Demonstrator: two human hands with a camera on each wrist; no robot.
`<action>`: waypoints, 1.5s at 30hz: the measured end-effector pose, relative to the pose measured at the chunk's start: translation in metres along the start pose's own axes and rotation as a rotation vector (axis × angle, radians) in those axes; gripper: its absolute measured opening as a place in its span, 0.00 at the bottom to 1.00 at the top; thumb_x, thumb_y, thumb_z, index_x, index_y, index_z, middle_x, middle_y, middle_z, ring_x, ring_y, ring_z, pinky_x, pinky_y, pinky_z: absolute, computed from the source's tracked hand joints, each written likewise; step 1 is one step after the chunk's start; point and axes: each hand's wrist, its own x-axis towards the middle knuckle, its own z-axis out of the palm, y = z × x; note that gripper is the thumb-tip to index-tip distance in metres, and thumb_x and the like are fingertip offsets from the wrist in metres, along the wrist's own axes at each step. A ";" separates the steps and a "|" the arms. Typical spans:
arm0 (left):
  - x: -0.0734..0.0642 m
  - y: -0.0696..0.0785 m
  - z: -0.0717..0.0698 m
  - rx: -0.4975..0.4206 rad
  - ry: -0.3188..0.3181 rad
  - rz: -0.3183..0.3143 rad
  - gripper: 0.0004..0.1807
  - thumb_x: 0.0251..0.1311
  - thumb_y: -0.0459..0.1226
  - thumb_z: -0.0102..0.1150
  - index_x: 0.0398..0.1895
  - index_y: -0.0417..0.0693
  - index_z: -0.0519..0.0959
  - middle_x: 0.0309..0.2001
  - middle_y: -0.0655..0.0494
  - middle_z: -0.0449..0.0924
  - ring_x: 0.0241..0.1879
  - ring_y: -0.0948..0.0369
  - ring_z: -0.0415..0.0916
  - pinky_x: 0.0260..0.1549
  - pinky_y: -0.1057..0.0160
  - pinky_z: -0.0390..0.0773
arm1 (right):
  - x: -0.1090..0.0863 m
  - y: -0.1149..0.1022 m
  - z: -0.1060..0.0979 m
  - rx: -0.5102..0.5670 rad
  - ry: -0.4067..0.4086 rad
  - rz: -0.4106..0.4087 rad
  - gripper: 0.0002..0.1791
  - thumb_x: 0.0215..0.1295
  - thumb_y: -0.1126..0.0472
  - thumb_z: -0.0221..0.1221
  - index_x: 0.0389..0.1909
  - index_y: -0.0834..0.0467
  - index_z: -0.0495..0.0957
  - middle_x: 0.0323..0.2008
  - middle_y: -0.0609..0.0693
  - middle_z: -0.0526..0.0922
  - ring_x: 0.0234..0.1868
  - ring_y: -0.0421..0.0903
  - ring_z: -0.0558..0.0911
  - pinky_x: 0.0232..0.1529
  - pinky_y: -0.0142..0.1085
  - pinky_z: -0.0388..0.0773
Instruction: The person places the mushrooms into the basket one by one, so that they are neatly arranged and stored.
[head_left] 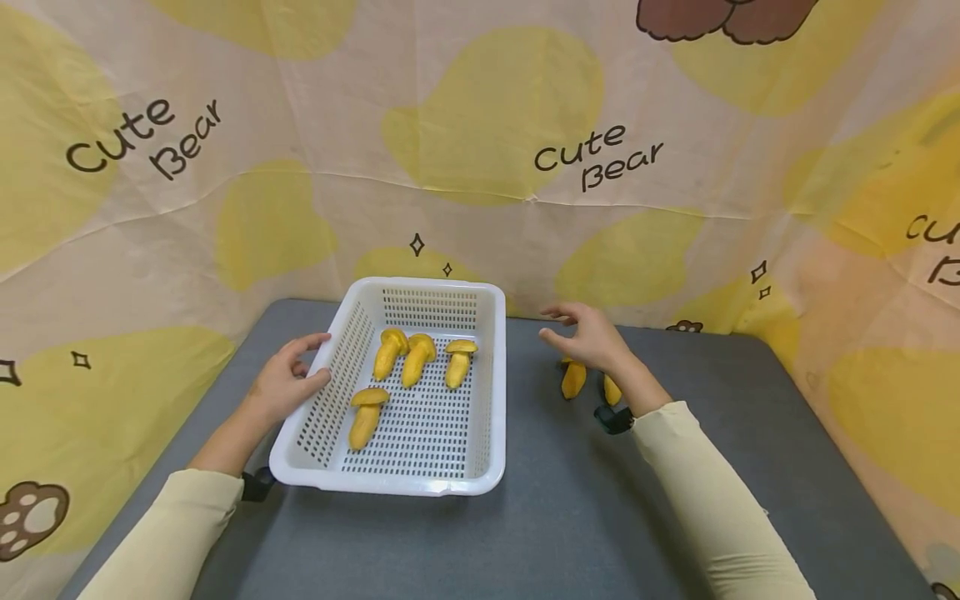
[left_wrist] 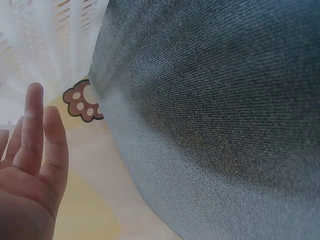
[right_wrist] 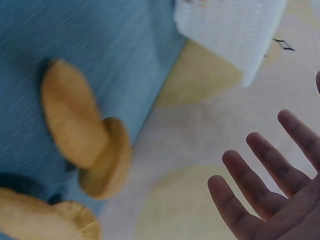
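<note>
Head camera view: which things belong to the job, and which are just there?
Seemingly in the job:
white basket
four yellow mushrooms inside it
two loose mushrooms outside it
left hand, at the basket's rim
right hand, near the loose mushrooms, holding nothing

Just there:
patterned cloth behind
gray table underneath
dark wrist bands

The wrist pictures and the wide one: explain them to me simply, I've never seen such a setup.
There is no machine, only a person's left hand and right hand, both bare. The wide picture comes from a camera on the head, looking forward and down; the other two come from a camera on each wrist. On the grey table stands a white basket holding four yellow mushrooms. Two loose mushrooms lie to its right. The left hand is at the basket's left rim; whether it touches is hard to tell. The right hand is near the loose mushrooms, holding nothing.
</note>
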 end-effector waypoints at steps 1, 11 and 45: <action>0.000 0.000 0.000 -0.002 0.000 -0.001 0.33 0.62 0.34 0.53 0.71 0.45 0.58 0.60 0.36 0.65 0.26 0.56 0.82 0.20 0.60 0.84 | 0.000 0.003 0.000 -0.018 -0.006 0.001 0.25 0.64 0.45 0.58 0.60 0.49 0.75 0.61 0.53 0.75 0.60 0.60 0.75 0.55 0.54 0.77; 0.001 -0.001 0.001 -0.010 0.002 0.000 0.34 0.61 0.34 0.53 0.72 0.46 0.59 0.63 0.38 0.62 0.27 0.56 0.82 0.21 0.61 0.84 | 0.004 0.035 0.004 -0.077 -0.114 0.000 0.26 0.65 0.46 0.57 0.61 0.52 0.74 0.62 0.56 0.74 0.61 0.63 0.74 0.59 0.57 0.73; 0.001 -0.001 0.000 -0.022 -0.009 -0.015 0.33 0.62 0.35 0.53 0.72 0.46 0.58 0.58 0.35 0.68 0.28 0.56 0.84 0.22 0.59 0.84 | 0.009 0.085 0.013 -0.201 -0.271 -0.074 0.15 0.62 0.61 0.58 0.50 0.58 0.81 0.50 0.57 0.82 0.48 0.54 0.80 0.49 0.49 0.79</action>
